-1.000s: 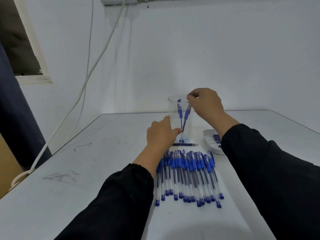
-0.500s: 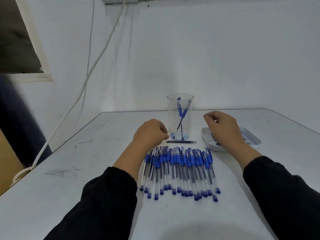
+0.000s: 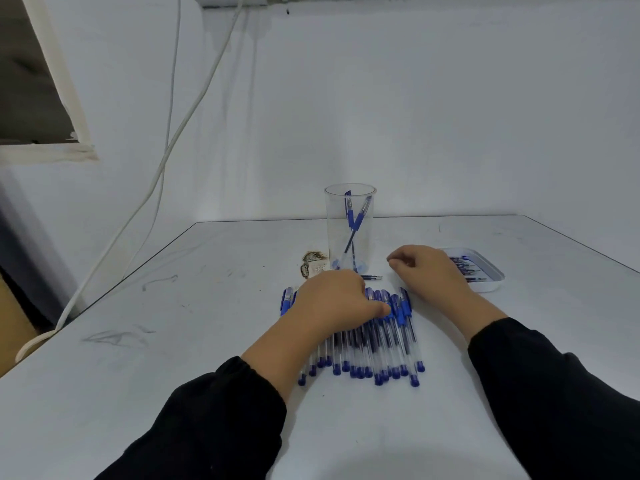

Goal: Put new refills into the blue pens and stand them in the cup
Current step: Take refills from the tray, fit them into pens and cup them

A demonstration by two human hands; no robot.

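Note:
Several blue capped pens (image 3: 391, 344) lie side by side in a row on the white table (image 3: 173, 341). My left hand (image 3: 332, 303) lies over the far ends of that row with the thumb stretched right onto the pens; its fingers are hidden beneath it. My right hand (image 3: 429, 271) rests on the table right of the row, loosely curled and holding nothing. Behind the hands a clear plastic cup (image 3: 332, 230) stands with two blue pens (image 3: 356, 220) in it. A single loose refill (image 3: 374, 277) lies at the cup's foot.
A white tray (image 3: 491, 287) with several refills (image 3: 464, 266) sits right of my right hand. A brown stain (image 3: 311, 263) marks the table left of the cup. A white cable (image 3: 166, 157) hangs down the wall past the table's left edge.
My right hand left the cup's rim and came down to the table beside the tray. My left hand pulled back from the cup and slid right over the pen row.

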